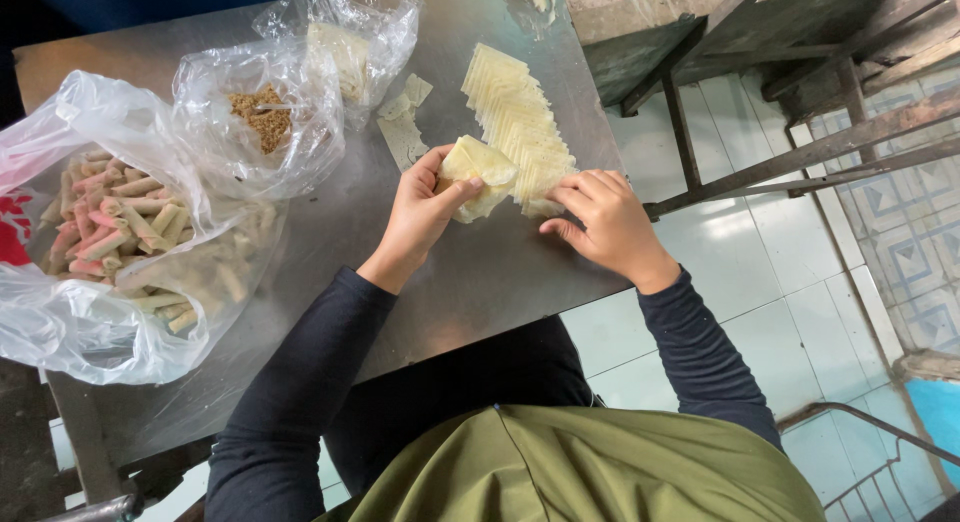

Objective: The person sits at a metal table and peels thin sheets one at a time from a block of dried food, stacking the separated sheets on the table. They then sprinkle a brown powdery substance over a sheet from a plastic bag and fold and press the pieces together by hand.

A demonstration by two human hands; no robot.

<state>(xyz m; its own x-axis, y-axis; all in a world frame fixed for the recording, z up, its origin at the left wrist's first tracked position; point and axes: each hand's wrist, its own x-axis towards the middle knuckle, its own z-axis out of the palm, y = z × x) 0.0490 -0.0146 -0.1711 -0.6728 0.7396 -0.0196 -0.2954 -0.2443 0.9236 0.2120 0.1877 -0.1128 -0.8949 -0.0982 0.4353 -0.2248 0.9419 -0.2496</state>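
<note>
Hands over metal table (470, 282). Left hand (425, 214) closed on folded wrapper (480, 167), thumb on top. Right hand (605, 222) half curled, fingertips on near end of wrapper stack (515, 122). Beyond-left of stack: filling bag (262, 122), bag of rolls (110, 232).

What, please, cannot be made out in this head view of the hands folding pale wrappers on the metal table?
- Filling inside the pale folded wrapper: hidden by the wrapper and left hand.
- Right hand fingertips: tucked under the hand.
- Clear plastic bag of pale sheets: contents blurred by glare.
- Grey metal table: edges cut off.
</note>
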